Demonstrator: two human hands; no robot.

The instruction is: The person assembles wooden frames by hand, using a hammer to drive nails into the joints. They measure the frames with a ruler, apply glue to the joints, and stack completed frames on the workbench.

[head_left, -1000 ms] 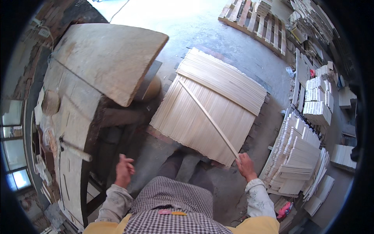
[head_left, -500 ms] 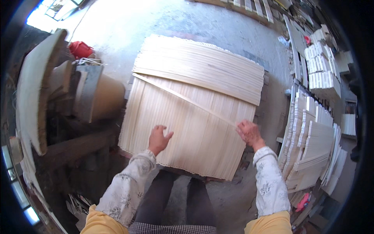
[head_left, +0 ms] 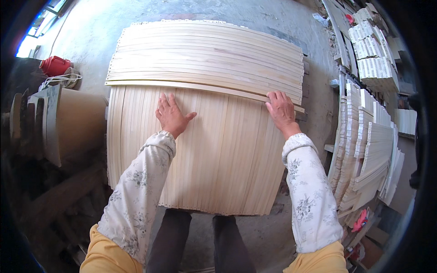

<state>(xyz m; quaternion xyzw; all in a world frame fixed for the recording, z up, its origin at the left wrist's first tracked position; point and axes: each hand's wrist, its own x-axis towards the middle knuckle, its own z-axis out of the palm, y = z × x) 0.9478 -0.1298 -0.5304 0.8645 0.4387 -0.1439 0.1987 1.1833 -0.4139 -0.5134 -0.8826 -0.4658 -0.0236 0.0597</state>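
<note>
A stack of pale wooden slats point(head_left: 205, 150) lies in front of me, its exposed lower layer running away from my body. Across its far part rests an upper layer of slats point(head_left: 205, 50), set crosswise. One wooden slat point(head_left: 214, 89) lies along the near edge of that upper layer, its left end up against the layer and its right end slightly apart. My right hand point(head_left: 281, 111) has its fingers bent over this slat near the right end. My left hand point(head_left: 172, 116) is open, fingers spread, just above or on the lower layer; contact cannot be made out.
At the right stand stacks of cut wooden pieces point(head_left: 373, 150), with a further pile of white-ended blocks point(head_left: 373, 59) behind them. A red container point(head_left: 54, 66) sits at the far left, near a curved tan panel point(head_left: 79, 120). Grey concrete floor point(head_left: 182, 10) surrounds the stack.
The slat has swung from a slant to nearly parallel with the upper layer's near edge. Both hands have moved farther away from my body, and my view has shifted closer over the stack.
</note>
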